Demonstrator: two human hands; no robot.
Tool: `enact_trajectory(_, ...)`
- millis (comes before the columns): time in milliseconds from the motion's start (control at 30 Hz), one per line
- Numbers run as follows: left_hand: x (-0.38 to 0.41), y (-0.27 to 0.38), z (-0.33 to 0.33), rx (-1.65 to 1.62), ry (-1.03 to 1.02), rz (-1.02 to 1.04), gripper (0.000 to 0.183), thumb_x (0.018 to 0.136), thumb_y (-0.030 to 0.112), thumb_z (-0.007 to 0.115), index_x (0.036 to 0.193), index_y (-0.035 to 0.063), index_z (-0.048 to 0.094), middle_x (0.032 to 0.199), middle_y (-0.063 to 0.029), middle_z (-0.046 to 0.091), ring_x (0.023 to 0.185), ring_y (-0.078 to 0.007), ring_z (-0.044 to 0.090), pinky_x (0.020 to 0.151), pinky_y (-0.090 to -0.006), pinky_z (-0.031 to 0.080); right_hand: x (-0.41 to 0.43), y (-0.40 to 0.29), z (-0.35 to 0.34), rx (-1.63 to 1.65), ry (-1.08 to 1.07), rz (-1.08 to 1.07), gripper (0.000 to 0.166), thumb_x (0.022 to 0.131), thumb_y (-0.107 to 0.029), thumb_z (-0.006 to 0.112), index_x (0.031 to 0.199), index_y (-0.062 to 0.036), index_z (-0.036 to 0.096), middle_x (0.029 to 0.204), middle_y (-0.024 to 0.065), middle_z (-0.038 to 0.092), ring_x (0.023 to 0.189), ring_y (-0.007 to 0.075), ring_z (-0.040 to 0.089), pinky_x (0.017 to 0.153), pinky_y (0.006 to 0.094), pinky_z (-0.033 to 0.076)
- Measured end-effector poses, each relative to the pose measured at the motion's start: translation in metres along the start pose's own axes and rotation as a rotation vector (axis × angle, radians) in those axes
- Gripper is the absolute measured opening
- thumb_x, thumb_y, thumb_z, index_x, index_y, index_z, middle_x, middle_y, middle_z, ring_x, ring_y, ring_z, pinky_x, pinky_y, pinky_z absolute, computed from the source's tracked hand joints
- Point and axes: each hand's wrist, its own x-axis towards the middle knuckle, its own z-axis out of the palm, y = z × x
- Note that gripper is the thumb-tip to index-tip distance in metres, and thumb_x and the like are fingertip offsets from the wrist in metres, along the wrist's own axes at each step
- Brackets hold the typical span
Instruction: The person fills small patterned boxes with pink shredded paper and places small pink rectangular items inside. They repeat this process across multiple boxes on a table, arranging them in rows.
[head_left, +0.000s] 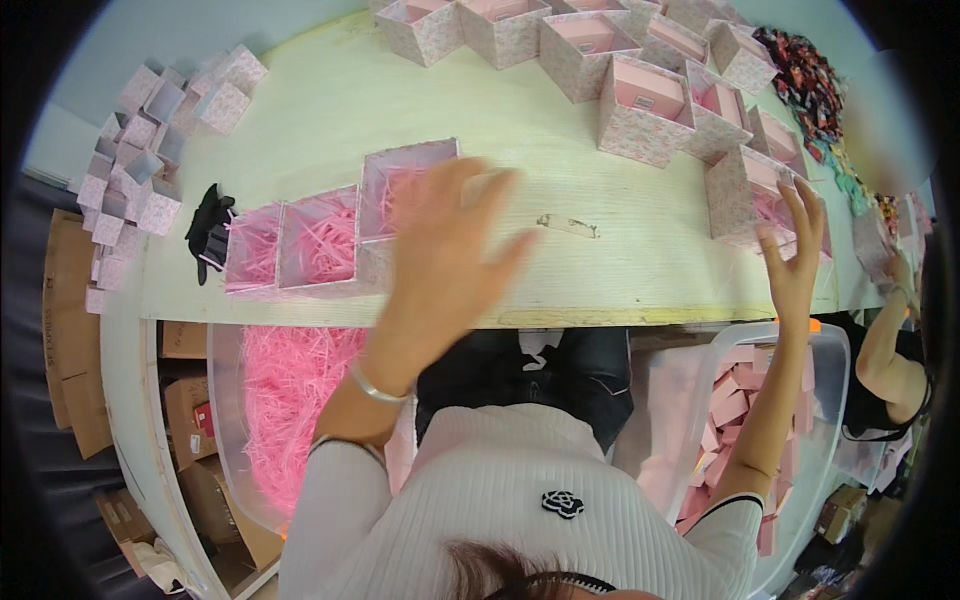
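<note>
My left hand (457, 240), blurred by motion, is spread over the right edge of a floral cardboard box (409, 172) holding pink paper shred; whether it touches the box I cannot tell. Two more floral boxes full of pink shred (322, 238) stand to its left, side by side. My right hand (795, 232) has thumb and fingers apart at the near side of another floral box (735, 195), which has a pink insert and some shred in it. Contact there is unclear. Behind it stand several similar boxes (645, 112) with pink inserts.
Empty floral boxes (142, 165) are piled at the left, near black gloves (210, 232). Below the table edge (562, 319) are a plastic tub of pink shred (289, 420) and a tub of small pink boxes (727, 412). A co-worker's arm (889, 337) shows at far right.
</note>
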Motion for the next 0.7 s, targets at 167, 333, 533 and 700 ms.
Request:
enact_trajectory(167,-0.022,-0.038,-0.01,0.112,-0.199,-0.038,0.016,0.075,0.017,0.061,0.083,0.0029,0.059,0.079,-0.0118,0.059,0.077,-0.0292,0.056,0.074,-0.0408,0.04,0.004,-0.039,0.022,0.173,0.041,-0.039,0.007,0.078,-0.001,0.056,0.083,0.0014,0.058,0.099,0.0147,0.056,0.093,0.0268,0.055,0.079,0.0308,0.042)
enact_trajectory(333,-0.021,0.027,0.021,-0.138,-0.362,0.057,0.012,0.078,0.014,0.059,0.078,0.0021,0.058,0.071,-0.013,0.057,0.065,-0.0312,0.055,0.057,-0.0376,0.042,-0.027,-0.033,-0.001,0.208,0.279,0.012,0.003,0.077,0.003,0.055,0.08,0.0027,0.057,0.088,0.0127,0.058,0.079,0.0219,0.056,0.071,0.0269,0.043)
enact_trajectory(533,-0.01,0.103,0.058,-0.226,-0.484,0.242,0.015,0.081,0.015,0.057,0.083,0.0008,0.059,0.076,-0.0149,0.059,0.068,-0.0318,0.057,0.061,-0.0379,0.043,-0.186,0.073,-0.061,0.019,0.376,0.718,0.014,0.081,-0.01,0.054,0.087,0.0035,0.057,0.079,0.0117,0.059,0.074,0.0167,0.056,0.068,0.0268,0.043)
enact_trajectory(700,0.007,0.117,0.064,-0.306,-0.37,0.427,0.028,0.076,0.021,0.064,0.096,0.0019,0.058,0.093,-0.0147,0.06,0.087,-0.0318,0.057,0.077,-0.0384,0.043,-0.427,0.14,-0.064,-0.233,-0.399,1.262,0.062,0.069,-0.037,0.066,0.116,-0.0024,0.045,0.102,0.0221,0.056,0.094,0.0333,0.055,0.08,0.0406,0.044)
